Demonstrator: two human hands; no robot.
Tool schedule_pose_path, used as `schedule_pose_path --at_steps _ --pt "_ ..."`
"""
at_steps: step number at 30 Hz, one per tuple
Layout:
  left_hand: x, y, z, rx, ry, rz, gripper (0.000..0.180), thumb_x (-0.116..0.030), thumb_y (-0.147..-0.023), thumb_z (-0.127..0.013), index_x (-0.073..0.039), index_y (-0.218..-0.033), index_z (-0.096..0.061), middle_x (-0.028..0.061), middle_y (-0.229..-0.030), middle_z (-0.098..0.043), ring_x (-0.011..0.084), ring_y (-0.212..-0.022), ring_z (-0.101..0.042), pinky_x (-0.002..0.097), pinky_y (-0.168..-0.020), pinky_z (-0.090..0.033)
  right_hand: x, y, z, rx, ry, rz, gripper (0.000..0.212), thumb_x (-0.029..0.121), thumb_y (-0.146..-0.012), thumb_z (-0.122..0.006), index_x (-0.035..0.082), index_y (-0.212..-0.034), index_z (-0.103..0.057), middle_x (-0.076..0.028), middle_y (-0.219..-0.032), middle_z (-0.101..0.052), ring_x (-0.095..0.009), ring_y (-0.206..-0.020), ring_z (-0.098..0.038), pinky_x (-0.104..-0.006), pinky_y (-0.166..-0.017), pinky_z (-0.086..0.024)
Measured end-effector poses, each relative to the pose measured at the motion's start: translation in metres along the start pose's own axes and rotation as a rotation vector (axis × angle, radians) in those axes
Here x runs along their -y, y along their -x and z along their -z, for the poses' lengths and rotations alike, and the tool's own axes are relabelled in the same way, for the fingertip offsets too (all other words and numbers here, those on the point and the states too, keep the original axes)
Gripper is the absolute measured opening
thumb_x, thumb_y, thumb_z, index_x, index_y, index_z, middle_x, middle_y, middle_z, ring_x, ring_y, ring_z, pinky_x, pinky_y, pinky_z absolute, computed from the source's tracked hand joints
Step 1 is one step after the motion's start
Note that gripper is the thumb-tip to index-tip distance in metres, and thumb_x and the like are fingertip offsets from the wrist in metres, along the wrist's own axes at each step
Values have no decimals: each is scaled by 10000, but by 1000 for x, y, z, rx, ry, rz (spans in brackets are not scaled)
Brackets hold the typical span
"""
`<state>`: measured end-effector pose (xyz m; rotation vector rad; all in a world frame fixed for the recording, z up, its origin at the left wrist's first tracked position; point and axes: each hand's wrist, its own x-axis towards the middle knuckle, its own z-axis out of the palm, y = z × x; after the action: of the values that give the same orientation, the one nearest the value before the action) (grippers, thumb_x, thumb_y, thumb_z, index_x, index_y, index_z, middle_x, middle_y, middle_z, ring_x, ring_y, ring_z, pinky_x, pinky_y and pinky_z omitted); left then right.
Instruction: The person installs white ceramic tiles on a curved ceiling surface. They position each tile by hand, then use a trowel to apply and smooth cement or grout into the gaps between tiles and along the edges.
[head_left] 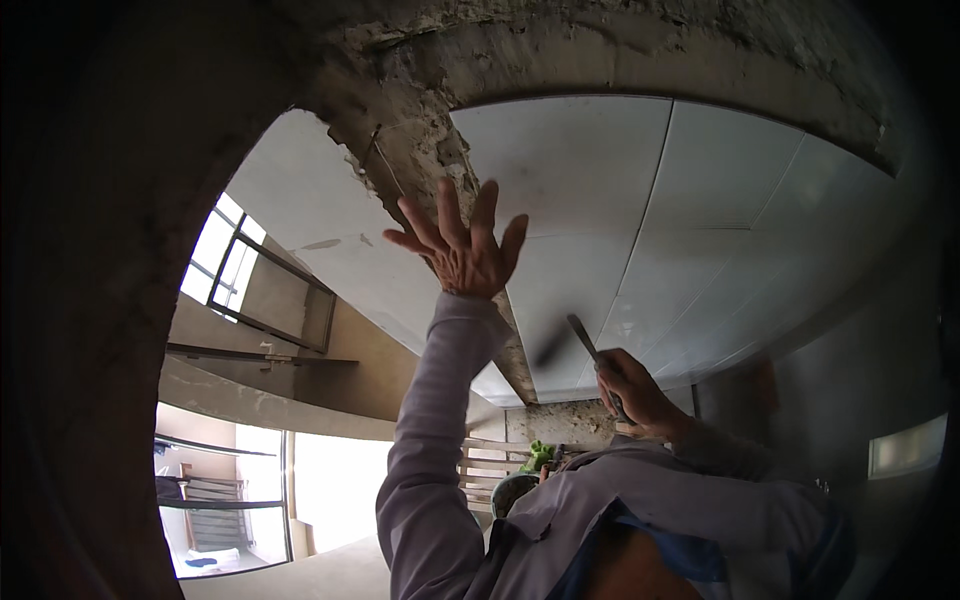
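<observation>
Trowel-like tool (584,338): judged stiff, light, best held by handle (621,411); clasped by right hand (640,400), blurred blade (552,346) beyond fingers. Left hand (468,266): splayed, unloaded.

Two grips (463,255) (636,393), one handheld tool (583,337)

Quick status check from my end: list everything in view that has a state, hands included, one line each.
Left hand: raised, open, fingers spread; contact unclear.
Tool: held, slanted, a dark blur beside its upper end.
Right hand: closed around the tool.
Rough strip: bare, crumbly, uneven.
Light panels: smooth, a dark joint line between two.
Plant: green, leafy.
</observation>
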<state>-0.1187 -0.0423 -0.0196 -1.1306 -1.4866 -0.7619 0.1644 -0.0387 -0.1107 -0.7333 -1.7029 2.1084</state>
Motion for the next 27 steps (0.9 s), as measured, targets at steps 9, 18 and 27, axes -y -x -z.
schedule_pose_path --at_steps 9,18,27 --pt "15 -19 20 71 -10 19 742 -672 -900 -64 -244 -1246 -562 83 -1524 -198 384 -1418 17 605 -1050 197 22 -13 -8 185 -100 15 232 216 -971 -471 12 -1079 -450 -37 -727 -486 -114 -515 -496 -276 -457 -442" --pt "15 77 90 303 178 508 700 -600 -949 -124 -121 -1177 -581 161 -1457 -290 398 -1387 -114 611 -1074 -38 124 -96 -70 318 -256 129 233 241 -959 -464 25 -871 -458 -67 -704 -504 -165 -491 -536 -308 -434 -440" --pt "-73 357 189 1078 706 965 301 -266 -937 -418 -33 -1037 -581 203 -1036 -575 393 -918 -551 440 -789 -437 100 -72 -60 282 -302 312 435 418 -969 -438 30 -1164 -463 -52 -836 -538 -133 -590 -523 -291 -529 -449"
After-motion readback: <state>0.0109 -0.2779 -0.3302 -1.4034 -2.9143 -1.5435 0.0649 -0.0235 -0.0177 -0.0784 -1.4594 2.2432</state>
